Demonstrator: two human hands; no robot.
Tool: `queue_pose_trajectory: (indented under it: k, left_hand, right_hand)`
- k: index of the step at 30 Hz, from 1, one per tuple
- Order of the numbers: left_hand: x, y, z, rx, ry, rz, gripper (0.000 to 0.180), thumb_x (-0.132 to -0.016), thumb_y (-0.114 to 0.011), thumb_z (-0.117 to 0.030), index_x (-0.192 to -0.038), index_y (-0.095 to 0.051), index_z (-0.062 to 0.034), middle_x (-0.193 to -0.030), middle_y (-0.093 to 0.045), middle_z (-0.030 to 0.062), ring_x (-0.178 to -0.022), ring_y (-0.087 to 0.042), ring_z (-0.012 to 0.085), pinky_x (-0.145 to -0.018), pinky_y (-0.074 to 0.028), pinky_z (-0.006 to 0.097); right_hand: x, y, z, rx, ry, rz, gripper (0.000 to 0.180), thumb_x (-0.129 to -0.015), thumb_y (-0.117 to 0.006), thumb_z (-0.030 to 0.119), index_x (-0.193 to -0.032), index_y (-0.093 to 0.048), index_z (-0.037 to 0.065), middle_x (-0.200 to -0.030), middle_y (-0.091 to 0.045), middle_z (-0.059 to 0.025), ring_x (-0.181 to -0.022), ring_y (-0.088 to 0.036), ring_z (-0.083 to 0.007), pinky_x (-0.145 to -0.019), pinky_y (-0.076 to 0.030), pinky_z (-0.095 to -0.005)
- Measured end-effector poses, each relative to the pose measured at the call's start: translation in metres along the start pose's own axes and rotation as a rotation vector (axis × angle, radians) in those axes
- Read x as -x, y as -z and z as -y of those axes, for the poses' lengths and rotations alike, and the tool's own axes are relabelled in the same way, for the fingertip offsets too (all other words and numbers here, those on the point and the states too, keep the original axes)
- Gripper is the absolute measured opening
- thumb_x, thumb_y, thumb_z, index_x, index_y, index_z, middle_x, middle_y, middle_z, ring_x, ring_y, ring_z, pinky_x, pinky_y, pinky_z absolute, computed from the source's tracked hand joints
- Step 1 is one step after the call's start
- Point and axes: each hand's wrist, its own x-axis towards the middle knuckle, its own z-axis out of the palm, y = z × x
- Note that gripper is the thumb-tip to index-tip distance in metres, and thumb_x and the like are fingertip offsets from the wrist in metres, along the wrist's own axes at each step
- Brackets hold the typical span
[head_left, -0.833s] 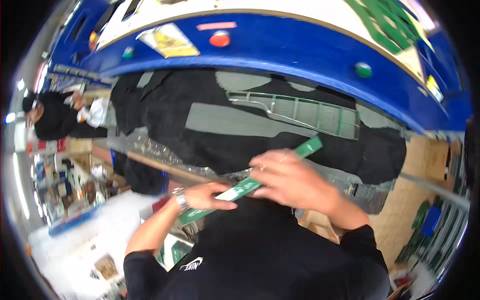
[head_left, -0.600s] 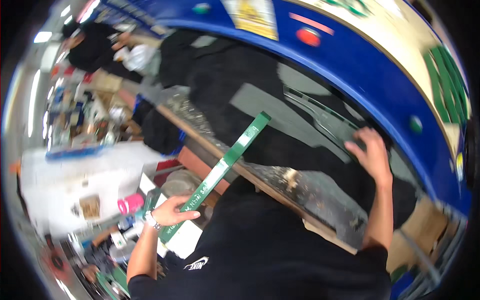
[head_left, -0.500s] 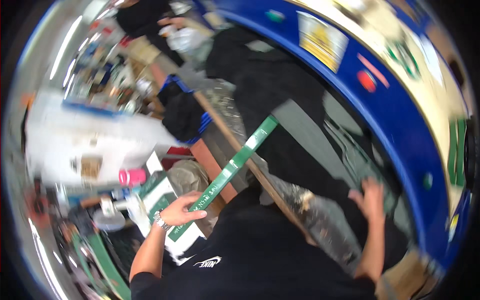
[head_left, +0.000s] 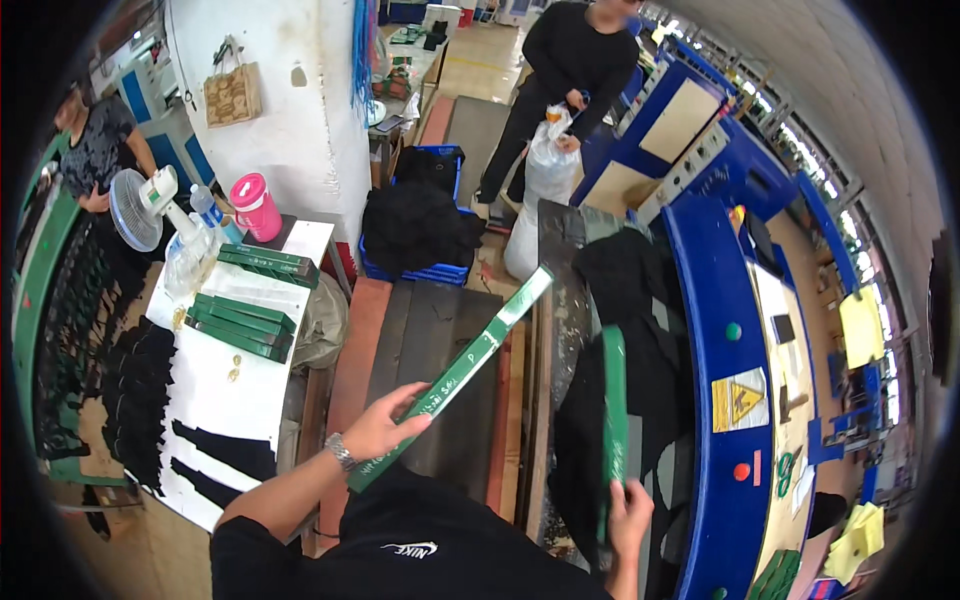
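Observation:
My left hand (head_left: 385,430), with a metal watch on its wrist, is closed around the lower part of a long, narrow green bar (head_left: 460,370). White handwriting runs along this bar, and its far end slants up to the right. On the right, my right hand (head_left: 630,512) grips a second green bar (head_left: 615,400) near its lower end. That bar stretches away from me over black fabric (head_left: 585,400) on the work surface beside the blue machine (head_left: 700,440). The fingertips of my right hand are partly hidden.
Left, a white table (head_left: 245,400) bears stacked green bars (head_left: 240,325), black cut pieces, a fan (head_left: 137,210) and a pink jug (head_left: 256,207). A blue crate (head_left: 440,272) heaped with black fabric stands ahead. Beyond it, another person (head_left: 575,75) handles a plastic bag (head_left: 550,165).
My view has swung round and sharpened. The right hand, bare over the fabric before, now holds a second green bar. The left hand keeps its grip on the first bar.

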Motion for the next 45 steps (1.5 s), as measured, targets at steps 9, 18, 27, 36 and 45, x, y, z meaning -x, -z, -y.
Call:
queue_pose_trajectory:
  k: [9,18,27,36,45]
  left_hand:
    - [-0.05,0.083,0.034,0.03,-0.238,-0.443,0.06,-0.097,-0.066,-0.031,-0.143,-0.045,0.0007,-0.124,-0.06,0.0078,-0.113,-0.058,0.0139,-0.095,-0.047,0.029]
    - [-0.076,0.145,0.033,-0.036,-0.25,-1.086,0.047,-0.093,-0.069,-0.035,-0.125,-0.062,-0.003,-0.117,-0.062,0.0178,-0.115,-0.053,0.031,-0.1,-0.042,0.04]
    - [-0.116,0.205,0.039,0.125,-0.194,-1.382,0.051,-0.1,-0.059,-0.027,-0.14,-0.047,0.0016,-0.129,-0.061,0.0184,-0.119,-0.058,0.0242,-0.103,-0.044,0.038]
    - [-0.135,0.229,0.042,0.198,-0.027,-1.562,0.062,-0.101,-0.06,-0.032,-0.15,-0.035,-0.0031,-0.121,-0.06,0.0105,-0.106,-0.057,0.0125,-0.09,-0.047,0.027]
    - [-0.109,0.279,0.059,0.493,-0.104,-1.511,0.061,-0.102,-0.058,-0.033,-0.149,-0.036,-0.0003,-0.136,-0.055,0.0154,-0.121,-0.054,0.0185,-0.101,-0.043,0.03]
  right_hand:
    - [-0.103,-0.235,0.255,-0.536,0.165,0.306,0.032,-0.102,-0.059,0.019,-0.074,-0.051,0.006,-0.07,-0.044,0.0065,-0.067,-0.036,-0.0035,-0.058,-0.031,-0.0237]
    - [-0.127,-0.394,0.343,-0.689,0.266,0.684,0.019,-0.1,-0.062,0.017,-0.091,-0.062,0.0,-0.079,-0.059,0.0007,-0.071,-0.05,-0.0054,-0.065,-0.043,-0.0241]
    - [-0.167,-0.491,0.402,-0.637,0.325,1.194,0.02,-0.095,-0.069,0.017,-0.091,-0.061,-0.001,-0.079,-0.063,-0.0042,-0.072,-0.056,-0.0071,-0.065,-0.047,-0.0259]
    - [-0.18,-0.559,0.432,-0.814,0.383,1.465,0.016,-0.095,-0.067,0.007,-0.106,-0.059,-0.002,-0.093,-0.068,-0.0062,-0.081,-0.063,-0.0077,-0.069,-0.051,-0.0237]
    - [-0.154,-0.62,0.453,-0.685,0.163,1.627,0.023,-0.09,-0.07,0.001,-0.111,-0.062,-0.002,-0.095,-0.071,-0.0056,-0.083,-0.064,-0.0085,-0.071,-0.052,-0.0243]
